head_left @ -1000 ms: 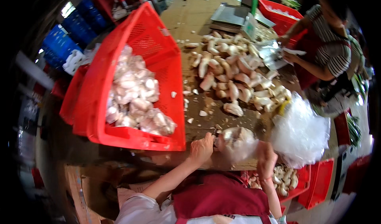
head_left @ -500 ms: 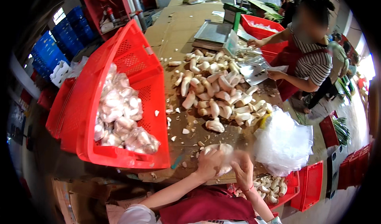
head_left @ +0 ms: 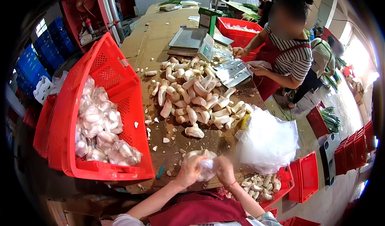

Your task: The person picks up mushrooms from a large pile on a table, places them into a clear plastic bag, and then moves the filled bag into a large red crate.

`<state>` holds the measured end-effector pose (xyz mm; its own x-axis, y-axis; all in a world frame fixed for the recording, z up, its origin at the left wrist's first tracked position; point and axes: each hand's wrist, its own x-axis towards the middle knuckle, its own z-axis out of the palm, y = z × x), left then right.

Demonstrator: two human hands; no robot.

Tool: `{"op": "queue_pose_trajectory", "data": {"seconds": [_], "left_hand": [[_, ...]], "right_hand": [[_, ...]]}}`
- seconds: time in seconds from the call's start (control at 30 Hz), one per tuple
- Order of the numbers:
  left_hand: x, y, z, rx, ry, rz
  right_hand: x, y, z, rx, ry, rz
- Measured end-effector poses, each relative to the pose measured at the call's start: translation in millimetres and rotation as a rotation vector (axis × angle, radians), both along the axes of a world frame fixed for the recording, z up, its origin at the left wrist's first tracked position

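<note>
Over the near edge of the table, a clear plastic bag of mushrooms (head_left: pixel 199 154) is between my hands. My left hand (head_left: pixel 190 171) is closed round its gathered neck, which sticks out whitish toward the right. Against that neck, my right hand (head_left: pixel 224 170) is curled, its fingers somewhat blurred. A heap of thick-stemmed, pale mushrooms (head_left: pixel 196 93) lies beyond the bag. Right of my hands sits a stack of clear plastic bags (head_left: pixel 266 144). At the left, a tilted red crate (head_left: pixel 140 146) holds several filled mushroom bags (head_left: pixel 98 118).
A scale (head_left: pixel 188 39) stands behind the heap. Across the table a co-worker (head_left: pixel 286 45) handles a clear bag. Trimmings and a small teal-handled tool (head_left: pixel 160 172) lie near the crate. Below the table's right edge is a red crate of mushrooms (head_left: pixel 285 182).
The view has shifted, so the table's contents appear farther left. My hands remain at the bag; its gathered neck now shows between them. The co-worker leans nearer the table.
</note>
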<state>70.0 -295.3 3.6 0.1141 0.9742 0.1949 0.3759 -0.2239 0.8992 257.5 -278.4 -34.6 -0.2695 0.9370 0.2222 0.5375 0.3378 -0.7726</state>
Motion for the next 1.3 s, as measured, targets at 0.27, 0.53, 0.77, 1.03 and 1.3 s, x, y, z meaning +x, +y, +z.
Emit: {"op": "queue_pose_trajectory", "data": {"seconds": [0.27, 0.53, 0.77, 1.03, 1.3], "left_hand": [[-20.1, -2.9, -1.6, 0.062, 0.048, -0.077], [-57.9, -1.6, 9.4, -0.507, -0.719, 0.199], [-39.5, -14.7, -72.5, -0.434, 0.086, 0.134], [-28.3, -23.3, -15.9, -0.573, -0.284, 0.142], [-44.3, 1.9, -47.3, -0.3, -0.103, 0.255]], "right_hand": [[-3.5, -15.6, 24.8, -0.064, 0.214, -0.046], [13.2, -10.3, 5.6, -0.343, 0.537, -0.092], [21.5, -33.3, -51.3, -0.468, 0.534, -0.195], [13.4, 6.2, 17.0, -0.823, 0.59, -0.162], [14.6, 10.8, -1.8, -0.192, 0.022, -0.192]]}}
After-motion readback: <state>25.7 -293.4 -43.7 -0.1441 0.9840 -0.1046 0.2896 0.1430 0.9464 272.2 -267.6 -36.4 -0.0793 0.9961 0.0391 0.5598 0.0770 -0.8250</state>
